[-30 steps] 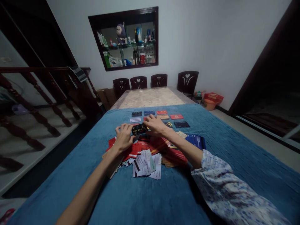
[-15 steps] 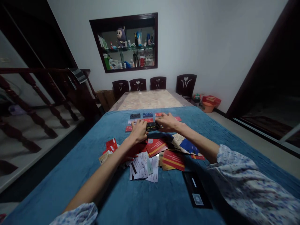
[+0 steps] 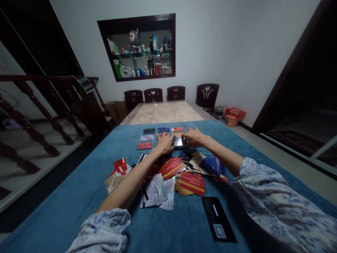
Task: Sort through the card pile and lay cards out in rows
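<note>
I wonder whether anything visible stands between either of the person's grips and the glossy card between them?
Nothing visible does: the left-hand grip is at the left end of the glossy card, the right-hand grip at its right. The loose red cards lie nearer the person, not in between.

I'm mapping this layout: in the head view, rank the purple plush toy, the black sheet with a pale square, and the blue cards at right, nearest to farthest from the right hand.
1. Blue cards: just on the near side of the right hand.
2. Black sheet: closer to the wearer, right of centre.
3. Purple plush toy: far back, left, in the wall cabinet.
</note>
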A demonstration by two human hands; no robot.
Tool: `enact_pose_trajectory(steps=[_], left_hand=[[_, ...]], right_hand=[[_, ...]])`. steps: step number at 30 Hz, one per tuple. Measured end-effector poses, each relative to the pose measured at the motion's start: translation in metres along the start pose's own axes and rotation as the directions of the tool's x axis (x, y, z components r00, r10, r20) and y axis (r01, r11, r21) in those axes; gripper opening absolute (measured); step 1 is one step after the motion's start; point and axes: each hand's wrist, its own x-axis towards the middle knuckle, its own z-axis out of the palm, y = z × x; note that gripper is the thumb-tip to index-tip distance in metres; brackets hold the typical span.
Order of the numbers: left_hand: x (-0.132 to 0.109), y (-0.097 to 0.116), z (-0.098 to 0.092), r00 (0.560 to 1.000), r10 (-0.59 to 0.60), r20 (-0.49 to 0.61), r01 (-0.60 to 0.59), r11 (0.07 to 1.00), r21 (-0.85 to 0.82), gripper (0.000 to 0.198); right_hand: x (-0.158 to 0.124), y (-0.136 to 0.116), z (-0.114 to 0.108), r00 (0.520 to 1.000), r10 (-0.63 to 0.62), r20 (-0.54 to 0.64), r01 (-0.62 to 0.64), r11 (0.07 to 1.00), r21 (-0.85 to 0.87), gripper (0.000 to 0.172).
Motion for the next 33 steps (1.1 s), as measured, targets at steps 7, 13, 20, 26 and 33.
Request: enact_pose_trajectory(steps=[7, 13, 20, 26, 33], left_hand=[[0.014, 0.002, 0.012, 0.998, 0.009, 0.064, -0.008, 1.000, -0.026, 0.040], [0.021, 0.001, 0.016, 0.991, 0.017, 0.134, -0.011, 0.999, -0.048, 0.037], [0.030, -0.005, 0.018, 0.981, 0.048, 0.189, -0.035, 0.997, -0.070, 0.034], [0.035, -0.005, 0.018, 0.974, 0.062, 0.216, -0.048, 0.996, -0.069, 0.037], [0.038, -0.006, 0.019, 0.971, 0.036, 0.237, -0.019, 0.997, -0.077, 0.040]], right_hand=[[0.012, 0.008, 0.013, 0.997, 0.024, 0.075, -0.023, 1.000, -0.020, 0.040], [0.019, 0.014, 0.022, 0.996, 0.025, 0.083, -0.028, 0.999, 0.028, 0.048], [0.019, 0.012, 0.021, 0.990, 0.044, 0.133, -0.047, 0.999, 0.020, 0.046], [0.024, 0.011, 0.021, 0.986, 0.062, 0.157, -0.067, 0.997, 0.024, 0.046], [0.028, 0.007, 0.019, 0.982, 0.067, 0.179, -0.077, 0.996, 0.050, 0.043]])
